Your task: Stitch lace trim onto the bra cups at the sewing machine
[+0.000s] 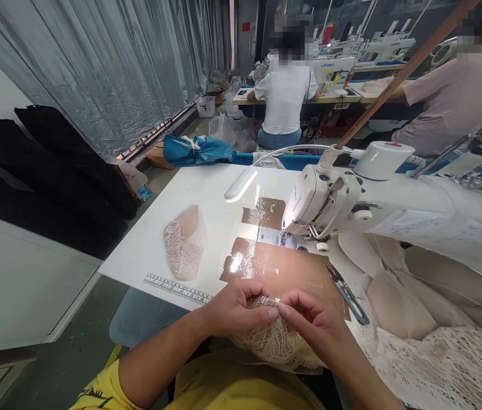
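A piece of beige lace fabric (281,343) hangs from my two hands at the table's front edge, partly over my lap. My left hand (243,307) pinches its upper edge between thumb and fingers. Right beside it, my right hand (309,316) pinches the same edge, the two thumbs almost meeting. Just beyond lies brown board (283,270) taped to the table, with thread snips (347,293) on its right side. Behind that stands a white sewing machine (330,199), its lamp shining on the needle area.
A cut lace-and-mesh piece (184,244) lies on the white table (138,245), left of the board. A printed ruler scale (178,287) runs along the front edge. More beige lace fabric (437,353) is heaped at right. Two people sit at machines beyond; a blue bundle (198,150) lies behind the table.
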Demonstrator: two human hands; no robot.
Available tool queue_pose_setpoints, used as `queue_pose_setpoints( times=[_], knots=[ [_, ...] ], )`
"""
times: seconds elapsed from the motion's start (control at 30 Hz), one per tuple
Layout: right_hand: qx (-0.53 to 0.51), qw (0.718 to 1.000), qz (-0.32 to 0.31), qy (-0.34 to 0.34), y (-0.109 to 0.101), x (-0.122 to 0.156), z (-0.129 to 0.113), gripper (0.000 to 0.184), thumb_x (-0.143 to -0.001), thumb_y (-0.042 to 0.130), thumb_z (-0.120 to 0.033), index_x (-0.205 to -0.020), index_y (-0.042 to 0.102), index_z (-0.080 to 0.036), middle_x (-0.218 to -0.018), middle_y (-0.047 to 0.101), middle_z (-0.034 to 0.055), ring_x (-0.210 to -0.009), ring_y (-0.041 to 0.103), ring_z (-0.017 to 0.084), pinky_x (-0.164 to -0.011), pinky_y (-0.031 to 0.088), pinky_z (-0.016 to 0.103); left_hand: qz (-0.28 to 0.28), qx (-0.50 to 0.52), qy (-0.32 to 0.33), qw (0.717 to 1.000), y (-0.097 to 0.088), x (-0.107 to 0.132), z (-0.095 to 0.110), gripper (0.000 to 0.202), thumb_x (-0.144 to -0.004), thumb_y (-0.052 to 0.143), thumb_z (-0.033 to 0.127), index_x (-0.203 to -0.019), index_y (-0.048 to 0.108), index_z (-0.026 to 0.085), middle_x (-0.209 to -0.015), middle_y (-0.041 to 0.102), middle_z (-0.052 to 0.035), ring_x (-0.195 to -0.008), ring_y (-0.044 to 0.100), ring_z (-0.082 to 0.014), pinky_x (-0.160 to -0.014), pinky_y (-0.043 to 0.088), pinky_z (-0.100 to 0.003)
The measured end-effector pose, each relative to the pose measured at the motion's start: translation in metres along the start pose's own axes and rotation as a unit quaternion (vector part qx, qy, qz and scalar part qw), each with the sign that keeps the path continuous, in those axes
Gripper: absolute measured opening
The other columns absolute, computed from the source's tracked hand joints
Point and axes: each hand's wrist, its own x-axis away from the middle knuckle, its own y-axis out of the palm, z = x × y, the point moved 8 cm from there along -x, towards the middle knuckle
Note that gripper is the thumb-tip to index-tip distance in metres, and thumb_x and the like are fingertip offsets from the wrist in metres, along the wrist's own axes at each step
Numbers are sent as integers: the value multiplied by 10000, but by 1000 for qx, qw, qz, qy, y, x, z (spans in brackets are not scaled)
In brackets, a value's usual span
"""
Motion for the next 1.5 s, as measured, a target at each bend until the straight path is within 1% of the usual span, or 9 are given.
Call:
queue_pose_setpoints(
  times=[0.23,0.37,0.47,0.57,0.67,0.9,1.0,1.2,1.5],
  knots=[
    [-24,1000,13,6,-3,-10,-4,337,-751,655,-493,-684,591,-170,-580,469,-31,-558,404,105,-519,321,229,21,177,-43,983,4,-14,-16,318,-708,729,393,-726,600,102,-610,499,12,-561,423,-77,-540,330,-201],
    [-36,998,58,1,-26,-17,-3,323,-719,680,-495,-790,647,-182,-734,624,22,-693,559,161,-629,438,263,121,234,-67,962,-30,-12,-15,332,-684,732,388,-678,515,137,-592,510,21,-513,454,-86,-503,344,-208],
    [8,991,134,-8,-60,-15,-2,330,-707,685,-501,-833,673,-196,-822,665,50,-767,600,194,-691,475,281,242,113,15,964,-82,-6,16,281,-777,639,383,-688,499,156,-588,481,35,-526,457,-92,-517,354,-215],
    [102,983,149,-17,-77,-16,-7,313,-731,649,-506,-825,674,-208,-772,657,39,-703,585,182,-645,475,267,319,-218,117,915,-101,-13,57,260,-854,532,314,-648,506,158,-590,462,25,-554,440,-100,-535,342,-221],
    [206,969,134,-28,-76,-26,-18,279,-796,550,-474,-865,671,-232,-822,677,24,-701,591,180,-625,469,272,194,-584,134,777,-50,-58,52,271,-888,386,167,-666,539,151,-640,528,-30,-604,491,-140,-569,378,-258],
    [358,927,43,-101,-47,-61,-20,316,-857,389,-203,-921,699,-207,-986,690,50,-926,618,184,-835,464,299,59,-681,113,721,35,-94,-3,107,-729,535,106,-795,618,95,-715,600,-105,-702,553,-248,-575,414,-338],
    [454,882,40,-122,-39,-63,-8,338,-875,366,-150,-948,693,-190,-967,661,62,-846,612,173,-727,474,271,28,-674,98,732,29,-83,-1,116,-766,524,168,-788,620,108,-731,604,-100,-712,557,-243,-573,424,-334],
    [613,765,75,-182,-28,-57,5,392,-798,438,-27,-1067,674,-186,-953,661,78,-822,590,206,-640,450,282,3,-527,175,832,-4,-80,18,201,-871,461,176,-851,658,149,-875,676,-57,-752,608,-151,-678,490,-265],
    [667,728,113,-114,-33,-72,10,495,-807,427,4,-1214,628,-196,-1035,669,84,-742,610,200,-667,476,325,11,-559,286,778,-9,-101,5,299,-901,412,171,-1058,659,108,-1114,673,-102,-883,616,-215,-764,527,-342]
  ],
)
